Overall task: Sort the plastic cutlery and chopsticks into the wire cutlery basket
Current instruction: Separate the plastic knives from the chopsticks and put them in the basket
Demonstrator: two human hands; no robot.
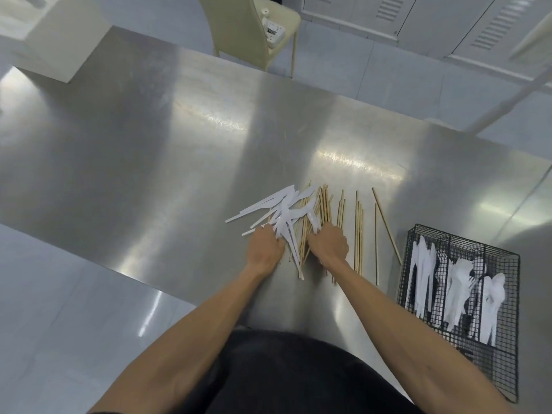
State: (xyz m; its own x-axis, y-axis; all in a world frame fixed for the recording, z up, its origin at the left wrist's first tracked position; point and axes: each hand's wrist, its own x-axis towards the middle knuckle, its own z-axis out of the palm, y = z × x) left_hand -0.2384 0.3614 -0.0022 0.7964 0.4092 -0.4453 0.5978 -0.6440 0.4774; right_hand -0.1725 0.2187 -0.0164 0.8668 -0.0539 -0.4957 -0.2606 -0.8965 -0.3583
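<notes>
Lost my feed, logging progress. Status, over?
Left hand grips knives. Right hand curled in chopsticks, grasp unclear. Basket at right, part filled; loose chopsticks lie between.

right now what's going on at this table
A person is sorting a mixed pile on a steel table. The left hand grips the loose white plastic cutlery. The right hand has its fingers curled into the wooden chopsticks beside it; what it holds is unclear. The wire basket to the right already has white cutlery in its compartments.
</notes>
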